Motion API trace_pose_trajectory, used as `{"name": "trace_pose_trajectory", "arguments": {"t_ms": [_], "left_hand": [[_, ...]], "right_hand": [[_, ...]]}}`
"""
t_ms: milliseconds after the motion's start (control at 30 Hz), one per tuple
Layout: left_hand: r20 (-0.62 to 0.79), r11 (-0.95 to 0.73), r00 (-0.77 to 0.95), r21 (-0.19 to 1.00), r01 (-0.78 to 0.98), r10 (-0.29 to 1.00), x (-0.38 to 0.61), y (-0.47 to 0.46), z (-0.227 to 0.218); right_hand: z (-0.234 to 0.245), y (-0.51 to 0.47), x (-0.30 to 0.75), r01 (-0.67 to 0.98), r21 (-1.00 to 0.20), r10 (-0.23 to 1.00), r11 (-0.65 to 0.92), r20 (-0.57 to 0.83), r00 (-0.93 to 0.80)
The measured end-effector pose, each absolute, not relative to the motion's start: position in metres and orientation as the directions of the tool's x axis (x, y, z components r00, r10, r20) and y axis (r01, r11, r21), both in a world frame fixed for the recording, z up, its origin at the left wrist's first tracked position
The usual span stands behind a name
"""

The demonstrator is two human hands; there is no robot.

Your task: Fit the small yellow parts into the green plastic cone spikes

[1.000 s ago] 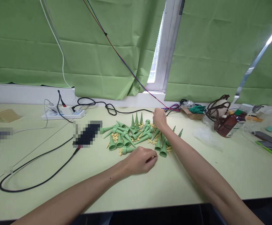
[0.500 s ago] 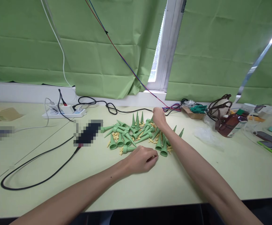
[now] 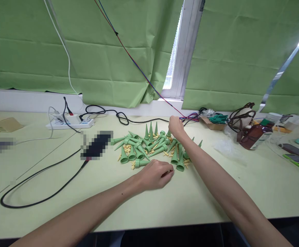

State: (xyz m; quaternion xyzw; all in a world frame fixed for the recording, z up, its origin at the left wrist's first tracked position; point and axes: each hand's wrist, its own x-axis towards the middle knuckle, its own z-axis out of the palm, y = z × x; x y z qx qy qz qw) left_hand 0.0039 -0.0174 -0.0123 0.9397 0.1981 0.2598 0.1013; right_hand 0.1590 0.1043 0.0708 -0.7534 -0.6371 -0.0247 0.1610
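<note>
While a dark device (image 3: 98,144) lies leftmost, green spikes (image 3: 161,149) and yellow bits (image 3: 127,150) sprawl mid-table (image 3: 190,206), a few spikes upright. The left hand (image 3: 157,175) is before them, fingers curled, contents hidden. The right hand (image 3: 176,127) bends its fingers beside a spike, grip impossible to tell. Farther right is a bottle (image 3: 254,138).

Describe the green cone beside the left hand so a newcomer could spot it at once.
On the pale table, find the heap of green cones beyond the left hand. At its near edge, the cone beside that hand lies sideways, wide end leftward; neighbours behind it turn open mouths toward the camera.
</note>
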Motion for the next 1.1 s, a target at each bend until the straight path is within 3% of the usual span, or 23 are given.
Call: {"name": "trace_pose_trajectory", "arguments": {"t_ms": [300, 533, 700, 1100], "left_hand": [[0.427, -0.898, 0.795, 0.293, 0.328, 0.430, 0.004, -0.017, -0.011], [0.415, -0.898, 0.803, 0.298, 0.324, 0.427, 0.004, -0.018, -0.010], [0.402, -0.894, 0.806, 0.304, 0.330, 0.435, 0.004, -0.017, -0.010], [0.388, -0.887, 0.805, 0.306, 0.347, 0.449, 0.003, -0.018, -0.010]], "right_hand": [[0.072, 0.102, 0.157, 0.972, -0.209, 0.964, -0.110, 0.214, 0.155], [0.075, 0.084, 0.151, 0.985, -0.172, 0.940, -0.031, 0.328, 0.087], [0.067, 0.075, 0.152, 0.994, -0.098, 0.979, 0.057, 0.202, -0.036], [0.054, 0.078, 0.161, 0.998, -0.060, 0.998, 0.008, 0.063, -0.005]]}}
